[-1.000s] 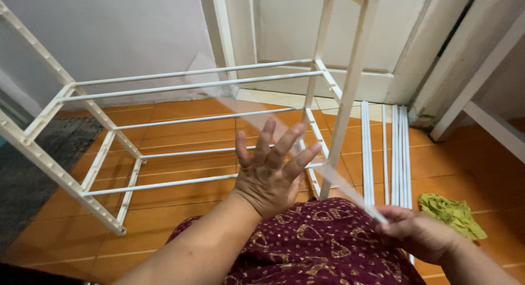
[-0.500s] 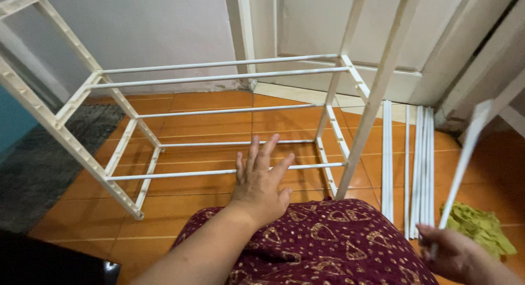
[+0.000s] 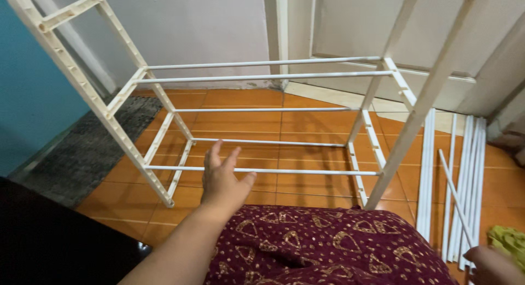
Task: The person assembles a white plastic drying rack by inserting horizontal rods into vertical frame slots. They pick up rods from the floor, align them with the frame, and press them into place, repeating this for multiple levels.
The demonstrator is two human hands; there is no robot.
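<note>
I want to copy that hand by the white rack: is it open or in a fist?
Open. The left hand has its fingers spread and holds nothing, beside the lowest front rod of the white rack.

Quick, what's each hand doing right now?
Left hand: open, fingers spread, holding nothing, by the rack's front rod.
Right hand: closed on a thin white rod.

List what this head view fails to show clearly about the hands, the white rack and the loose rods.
- Right hand: cut off by the bottom-right corner; its grip on the slanted rod cannot be judged.
- White rack: its uprights run past the top edge, so the top is unseen.
- Loose rods: near ends hidden behind the maroon cloth and hand.
- Green rag: cropped by the right edge.
</note>
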